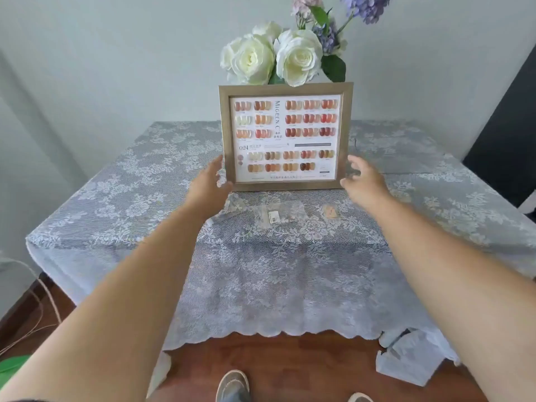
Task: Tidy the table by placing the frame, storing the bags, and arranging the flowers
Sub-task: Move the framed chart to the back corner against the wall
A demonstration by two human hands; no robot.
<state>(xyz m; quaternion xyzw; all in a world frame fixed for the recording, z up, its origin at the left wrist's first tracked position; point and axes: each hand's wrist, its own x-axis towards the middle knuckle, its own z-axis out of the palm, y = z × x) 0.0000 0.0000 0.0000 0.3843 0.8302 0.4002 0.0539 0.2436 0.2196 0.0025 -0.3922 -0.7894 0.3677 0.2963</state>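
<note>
Standing upright at picture centre: frame point(285, 137), flowers point(285, 53) behind.
Left hand point(210, 184) and right hand point(362, 181) spread beside it; small bags point(275, 217) lie below.

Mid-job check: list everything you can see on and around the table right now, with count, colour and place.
frame: one, gold, upright mid-table
flowers: one bunch, white roses with purple blooms, behind frame
bags: several, clear, flat on cloth in front of frame
tablecloth: one, white lace, covering table
floor: dark wood, below
shoes: two, grey, bottom edge
left hand: open, at frame's left edge
right hand: open, beside frame's right edge
</note>
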